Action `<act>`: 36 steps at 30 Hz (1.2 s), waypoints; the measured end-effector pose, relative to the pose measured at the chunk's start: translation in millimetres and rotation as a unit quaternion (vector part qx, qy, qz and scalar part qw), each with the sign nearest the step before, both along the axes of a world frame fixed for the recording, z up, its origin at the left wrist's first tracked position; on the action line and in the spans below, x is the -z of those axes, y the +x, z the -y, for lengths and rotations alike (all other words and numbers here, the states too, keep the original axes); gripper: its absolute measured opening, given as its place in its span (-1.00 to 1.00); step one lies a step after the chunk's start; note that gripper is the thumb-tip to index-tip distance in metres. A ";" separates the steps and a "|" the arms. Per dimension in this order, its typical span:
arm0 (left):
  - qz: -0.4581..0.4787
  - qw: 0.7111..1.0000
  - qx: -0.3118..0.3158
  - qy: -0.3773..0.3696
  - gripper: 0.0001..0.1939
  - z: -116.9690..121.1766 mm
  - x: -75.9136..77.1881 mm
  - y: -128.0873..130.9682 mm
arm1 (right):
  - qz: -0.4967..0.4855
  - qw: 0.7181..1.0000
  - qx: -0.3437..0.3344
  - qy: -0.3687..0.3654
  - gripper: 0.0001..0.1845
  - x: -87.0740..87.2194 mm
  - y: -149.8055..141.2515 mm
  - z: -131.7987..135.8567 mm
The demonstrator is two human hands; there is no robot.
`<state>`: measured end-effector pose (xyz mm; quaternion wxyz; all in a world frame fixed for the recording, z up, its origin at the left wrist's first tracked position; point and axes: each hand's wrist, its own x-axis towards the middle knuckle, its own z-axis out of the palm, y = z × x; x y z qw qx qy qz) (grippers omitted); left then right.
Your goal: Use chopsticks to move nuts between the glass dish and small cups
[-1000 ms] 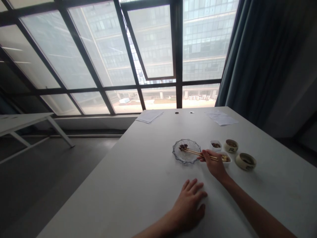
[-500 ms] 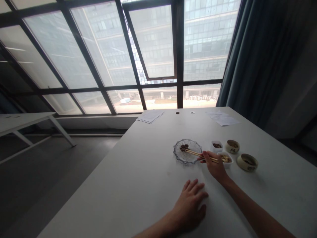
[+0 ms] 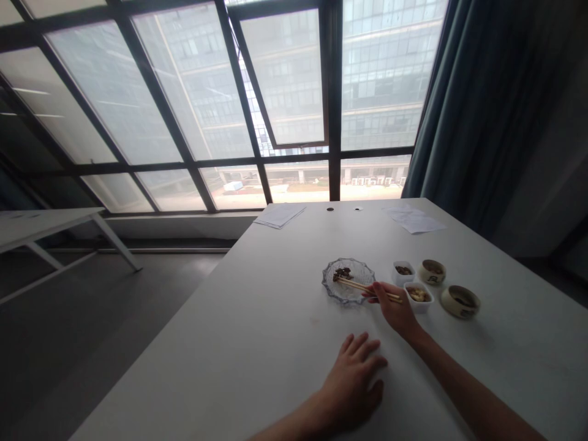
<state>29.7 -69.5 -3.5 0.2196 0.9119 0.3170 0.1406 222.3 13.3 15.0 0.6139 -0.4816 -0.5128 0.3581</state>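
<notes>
My right hand [image 3: 395, 307] is closed round a pair of wooden chopsticks [image 3: 362, 286]. Their tips reach into a clear scalloped glass plate [image 3: 327, 289] and touch a small heap of dark brown pieces [image 3: 342, 273] on its far left part; I cannot make out what food it is. My left hand [image 3: 353, 380] rests on the table in front of the plate, fingers spread, holding nothing. Close to the right hand stands a white square tub [image 3: 418, 305] with pale yellowish pieces in it. Behind that is a smaller white tub [image 3: 402, 278] holding dark bits.
Two beige ceramic bowls [image 3: 460, 310] with dark contents stand right of the tubs. Papers [image 3: 280, 215] lie at the far left corner of the white table [image 3: 220, 343], and more sheets [image 3: 416, 219] at the far right. Windows and a blue curtain [image 3: 441, 135] rise behind.
My right hand has shifted slightly left and down, and the chopstick tips sit a little lower at the near edge of the dark pieces. The left hand stays put.
</notes>
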 end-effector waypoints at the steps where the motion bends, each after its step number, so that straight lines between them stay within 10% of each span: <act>1: -0.001 1.000 0.000 0.000 -0.60 0.0 0.1 0.0 | -0.004 1.000 0.002 0.000 -0.42 0.6 -0.6 -0.4; 12: 0.005 1.000 -0.001 -0.007 -0.60 -0.3 0.1 0.3 | -0.047 0.997 0.051 0.017 -0.48 -14.5 -0.1 14.0; 24: 0.009 1.000 -0.006 -0.014 -0.61 0.1 -2.0 -0.4 | -0.036 0.957 0.282 0.058 -0.56 -52.7 110.0 64.4; 36: 0.003 1.000 -0.010 -0.020 -0.60 0.0 -4.8 -0.1 | -0.009 0.956 0.288 0.055 -0.50 -50.0 122.0 59.3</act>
